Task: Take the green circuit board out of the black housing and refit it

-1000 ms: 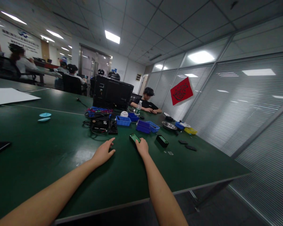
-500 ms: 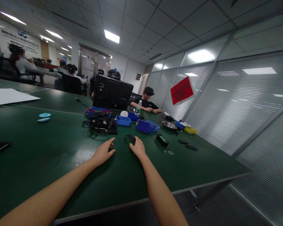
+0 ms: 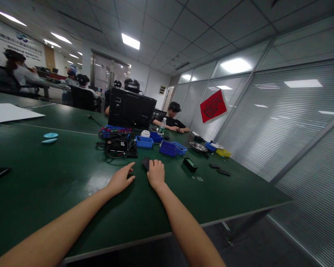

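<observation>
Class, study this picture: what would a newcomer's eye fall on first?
Both hands lie on the green table: the left hand flat, the right hand on a small dark device. Behind them stand blue bins and a black case. A red paper hangs on the glass wall at right.

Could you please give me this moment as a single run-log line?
left hand: open, flat on green table | right hand: shut on small dark device | nearby: blue bins, black box
</observation>
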The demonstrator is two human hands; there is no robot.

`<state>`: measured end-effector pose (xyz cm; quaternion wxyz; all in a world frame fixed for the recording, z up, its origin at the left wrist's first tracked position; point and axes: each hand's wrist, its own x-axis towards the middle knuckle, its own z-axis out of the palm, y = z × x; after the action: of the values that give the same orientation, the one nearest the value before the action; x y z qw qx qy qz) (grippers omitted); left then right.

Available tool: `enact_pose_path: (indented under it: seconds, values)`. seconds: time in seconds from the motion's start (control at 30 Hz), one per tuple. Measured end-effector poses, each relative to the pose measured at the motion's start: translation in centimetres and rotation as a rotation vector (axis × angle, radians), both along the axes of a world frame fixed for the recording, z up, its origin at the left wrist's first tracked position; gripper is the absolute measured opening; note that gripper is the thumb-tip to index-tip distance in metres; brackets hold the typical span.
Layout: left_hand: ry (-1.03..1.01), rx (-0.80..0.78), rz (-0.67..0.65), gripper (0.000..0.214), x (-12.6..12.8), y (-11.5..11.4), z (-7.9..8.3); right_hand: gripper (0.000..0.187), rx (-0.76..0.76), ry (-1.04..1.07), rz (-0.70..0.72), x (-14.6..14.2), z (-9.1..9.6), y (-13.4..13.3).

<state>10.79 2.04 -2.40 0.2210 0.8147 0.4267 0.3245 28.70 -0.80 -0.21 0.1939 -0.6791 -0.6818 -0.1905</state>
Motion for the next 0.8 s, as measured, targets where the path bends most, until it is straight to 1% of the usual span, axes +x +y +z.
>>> enact_pose_path:
  seconds: [0.17,0.23,0.33,0.4,0.5,0.6,0.63,0.7,0.73,0.8]
  values:
    - [-0.006,-0.008,-0.005,0.061,0.1,0.1,-0.2,0.038,0.015,-0.106,0.083,-1.7,0.5,-1.0]
    - [-0.007,-0.001,-0.002,0.061,0.1,0.2,-0.2,0.034,0.025,-0.121,0.111,-2.1,0.6,-1.1]
    - [-0.002,0.005,0.0,0.061,0.1,0.2,-0.2,0.028,0.048,-0.09,0.128,-2.4,0.5,-1.0]
    - [0.003,0.002,-0.001,0.061,0.1,0.2,-0.1,0.026,0.071,-0.016,0.142,-2.2,0.2,-0.7]
    - [0.011,-0.008,-0.004,0.061,0.0,0.2,-0.1,0.021,0.161,0.228,0.141,-1.3,-0.3,0.0]
    - [0.019,-0.016,-0.005,0.061,0.0,0.2,-0.1,0.024,0.289,0.588,0.056,0.5,-1.0,1.2]
    - [0.022,-0.017,-0.005,0.061,0.0,0.2,-0.1,0.026,0.291,0.712,0.025,1.2,-1.3,1.7]
    - [0.027,-0.014,-0.011,0.06,-0.1,0.3,-0.2,0.029,0.174,0.953,0.006,2.4,-1.9,2.6]
    - [0.027,-0.012,-0.013,0.06,-0.1,0.3,-0.2,0.03,0.11,1.024,0.023,2.8,-2.2,2.9]
    - [0.025,-0.006,-0.014,0.06,-0.1,0.3,-0.2,0.03,0.013,1.076,0.098,3.0,-2.6,3.4]
